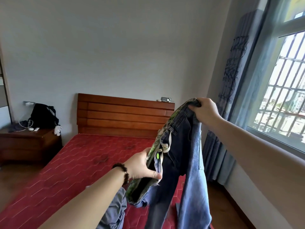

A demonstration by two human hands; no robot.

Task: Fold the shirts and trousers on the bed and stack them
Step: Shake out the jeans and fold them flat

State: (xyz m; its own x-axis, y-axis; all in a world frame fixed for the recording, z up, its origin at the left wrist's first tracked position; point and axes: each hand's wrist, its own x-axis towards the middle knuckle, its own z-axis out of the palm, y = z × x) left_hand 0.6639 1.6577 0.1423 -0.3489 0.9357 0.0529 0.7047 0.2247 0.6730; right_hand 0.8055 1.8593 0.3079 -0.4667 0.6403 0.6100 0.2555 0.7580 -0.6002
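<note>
A person holds a pair of blue denim jeans [189, 162] up in the air over a bed with a red, hexagon-quilted mattress cover [69, 162], the legs hanging down toward the foot of it. The right hand [206, 111] is raised high near the window, fingers curled round one end of the waistband; the left hand [142, 164] — a dark beaded bracelet [123, 171] on its wrist — pinches the waistband lower down, where a green-patterned lining and a light drawstring show. The waistband runs tilted between the two hands.

Below the left forearm a rumpled grey-blue garment [113, 210] lies on the mattress cover, beside the hanging jeans.

At the head of the bed stands a slatted reddish-brown wooden headboard [125, 114], with a small silver device [166, 100] resting on its top edge. To the left, a dark wooden bedside cabinet [29, 142] carries a black backpack [43, 115] and white cables — a small white soft toy [57, 130] hangs at its corner. On the right, blue patterned curtains [231, 90] frame a barred window [283, 90].
</note>
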